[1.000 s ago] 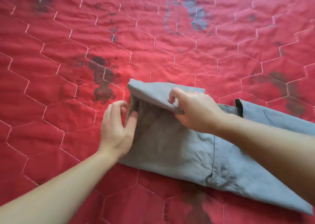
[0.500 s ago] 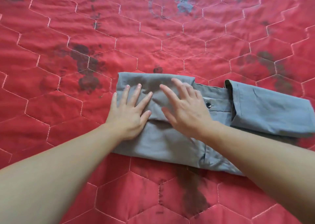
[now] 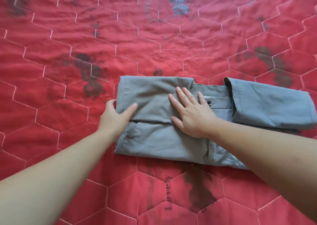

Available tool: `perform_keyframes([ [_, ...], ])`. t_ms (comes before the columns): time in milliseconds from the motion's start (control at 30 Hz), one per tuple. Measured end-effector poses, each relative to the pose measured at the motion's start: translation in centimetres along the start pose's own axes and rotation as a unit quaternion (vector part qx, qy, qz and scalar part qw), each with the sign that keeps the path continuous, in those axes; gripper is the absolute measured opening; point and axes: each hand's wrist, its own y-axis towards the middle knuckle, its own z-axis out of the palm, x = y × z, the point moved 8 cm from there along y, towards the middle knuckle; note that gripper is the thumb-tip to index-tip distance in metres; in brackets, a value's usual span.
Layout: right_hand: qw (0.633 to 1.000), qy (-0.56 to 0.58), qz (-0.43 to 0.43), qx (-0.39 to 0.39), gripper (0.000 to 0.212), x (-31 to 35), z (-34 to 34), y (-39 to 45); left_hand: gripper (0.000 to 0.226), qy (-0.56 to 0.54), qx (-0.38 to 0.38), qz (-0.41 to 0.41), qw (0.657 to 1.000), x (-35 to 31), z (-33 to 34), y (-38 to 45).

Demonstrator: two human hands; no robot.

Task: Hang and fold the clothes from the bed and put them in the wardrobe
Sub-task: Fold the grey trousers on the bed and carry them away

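Note:
A grey garment point(image 3: 154, 140) with a dark button lies folded into a long strip on the red quilted bedspread point(image 3: 68, 36). Its left end is doubled over on top, and its right end is folded back as well. My left hand point(image 3: 116, 116) holds the left edge of the fold, thumb on top and fingers curled at the edge. Pressing flat on the middle of the garment is my right hand point(image 3: 192, 111), fingers straight and spread, just left of the button.
The bedspread fills the whole view, red with pale hexagon stitching and dark faded flower prints. No other clothes, hanger or wardrobe appear in view.
The raised left flap has been laid down flat onto the garment. My left hand has slid from the top of the fold to its left edge, while my right hand stays pressing.

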Motion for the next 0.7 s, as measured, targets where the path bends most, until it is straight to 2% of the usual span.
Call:
perform_keyframes([
  [100,1.0,0.004,0.007,-0.002,0.072,0.1,0.1,-0.1,0.05,-0.09,0.062,-0.095,0.989,0.0,1.1,0.9],
  [167,1.0,0.017,0.017,-0.002,0.072,0.3,0.0,-0.2,0.037,-0.117,0.121,-0.126,0.978,-0.3,1.8,0.8],
  [267,0.996,0.076,0.043,0.002,0.074,0.6,-0.5,-0.4,0.017,-0.118,0.224,-0.099,0.962,-2.6,1.9,-0.1],
  [333,0.979,0.191,0.069,-0.013,0.076,0.5,-1.5,-0.8,0.016,-0.094,0.268,-0.066,0.957,-5.2,1.3,-0.9],
  [400,0.927,0.356,0.101,-0.063,0.073,-0.4,-3.3,-1.4,0.016,-0.099,0.293,-0.041,0.95,-8.7,0.8,-2.1],
  [467,0.841,0.508,0.146,-0.112,0.063,-2.0,-4.8,-2.5,0.021,-0.101,0.295,-0.009,0.95,-12.6,1.2,-3.6],
  [500,0.785,0.583,0.169,-0.12,0.059,-2.8,-5.1,-3.3,0.022,-0.098,0.296,0.01,0.95,-14.5,1.9,-4.6],
  [567,0.679,0.7,0.194,-0.106,0.052,-4.0,-5.7,-4.8,0.021,-0.105,0.296,0.038,0.949,-17.7,3.9,-6.5],
  [633,0.623,0.751,0.203,-0.074,0.049,-5.7,-6.4,-6.3,0.021,-0.111,0.291,0.055,0.949,-20.2,6.7,-8.4],
  [700,0.564,0.802,0.195,-0.026,0.059,-7.6,-6.8,-8.0,0.035,-0.096,0.26,0.072,0.958,-22.4,9.6,-10.0],
])
